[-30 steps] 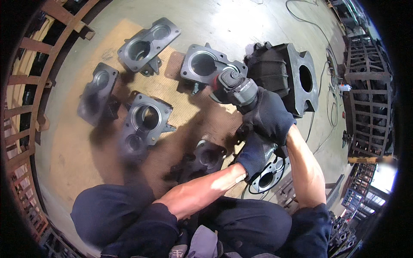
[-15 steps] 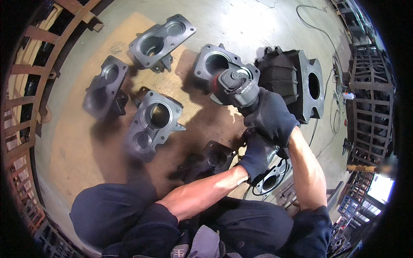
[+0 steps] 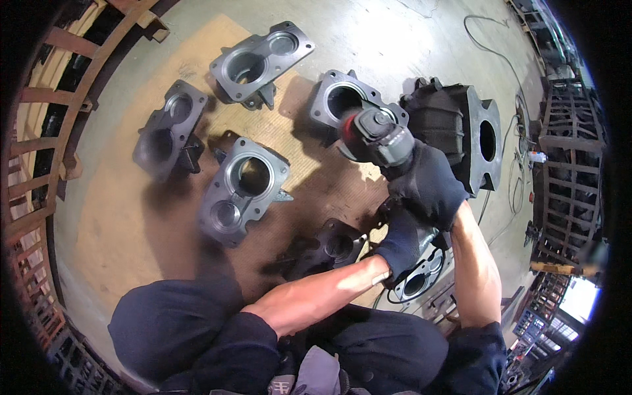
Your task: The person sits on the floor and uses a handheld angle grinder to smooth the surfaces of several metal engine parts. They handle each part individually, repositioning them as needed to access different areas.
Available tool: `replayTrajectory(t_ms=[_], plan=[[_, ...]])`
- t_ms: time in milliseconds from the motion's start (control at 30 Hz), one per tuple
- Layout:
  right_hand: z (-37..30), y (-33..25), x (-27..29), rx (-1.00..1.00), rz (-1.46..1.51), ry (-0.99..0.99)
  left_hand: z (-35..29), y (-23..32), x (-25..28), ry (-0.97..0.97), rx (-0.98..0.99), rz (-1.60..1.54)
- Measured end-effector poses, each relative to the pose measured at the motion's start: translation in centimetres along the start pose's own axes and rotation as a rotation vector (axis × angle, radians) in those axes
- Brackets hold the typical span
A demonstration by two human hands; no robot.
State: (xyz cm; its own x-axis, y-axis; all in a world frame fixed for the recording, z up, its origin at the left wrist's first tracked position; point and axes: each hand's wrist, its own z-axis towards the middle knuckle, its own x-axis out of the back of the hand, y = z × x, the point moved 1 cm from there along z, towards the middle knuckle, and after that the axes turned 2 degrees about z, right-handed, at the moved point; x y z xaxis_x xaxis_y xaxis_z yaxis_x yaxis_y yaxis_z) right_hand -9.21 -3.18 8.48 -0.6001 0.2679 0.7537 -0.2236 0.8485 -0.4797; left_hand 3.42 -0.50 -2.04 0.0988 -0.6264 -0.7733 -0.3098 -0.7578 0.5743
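Two gloved hands work over the floor. The right hand (image 3: 428, 187) is wrapped tight around the body of an angle grinder (image 3: 376, 137), whose head points up and away from the knees. Just below it, the left hand (image 3: 403, 242) is closed over a dark casting (image 3: 421, 276) with an oval opening, lying at the person's right knee; how its fingers sit underneath I cannot tell.

Counting the metal housings, I make seven. Nearest, beside the held casting, lies a small dark one (image 3: 327, 249) in the forearm's shadow. Beyond that, a grey two-bore housing (image 3: 242, 189) sits on the plywood sheet (image 3: 131, 224). Left of it is a darker one (image 3: 166, 128), and further off a pale one (image 3: 260, 60) with two round bores. Behind the grinder another grey housing (image 3: 345, 104) is partly hidden by the tool, and to its right stands a big black casting (image 3: 461, 135) on edge.

A cable (image 3: 503, 62) trails over the concrete beyond. Rusty metal racks (image 3: 39, 151) curve along the left, with more racks (image 3: 566, 151) on the right.
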Motion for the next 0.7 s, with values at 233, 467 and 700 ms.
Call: replayTrajectory(t_ms=[233,467,700], plan=[[3.4,-4.3,-0.4,0.02,-0.167,-0.099,2.3,-4.0,5.9,0.132,-0.144,0.325],[1.2,-0.6,0.4,-0.055,-0.046,-0.091,1.8,-4.3,0.6,0.127,-0.194,0.475],[3.8,-4.1,0.5,0.071,-0.021,-0.062,4.3,-6.1,6.4,0.089,-0.043,-0.674]])
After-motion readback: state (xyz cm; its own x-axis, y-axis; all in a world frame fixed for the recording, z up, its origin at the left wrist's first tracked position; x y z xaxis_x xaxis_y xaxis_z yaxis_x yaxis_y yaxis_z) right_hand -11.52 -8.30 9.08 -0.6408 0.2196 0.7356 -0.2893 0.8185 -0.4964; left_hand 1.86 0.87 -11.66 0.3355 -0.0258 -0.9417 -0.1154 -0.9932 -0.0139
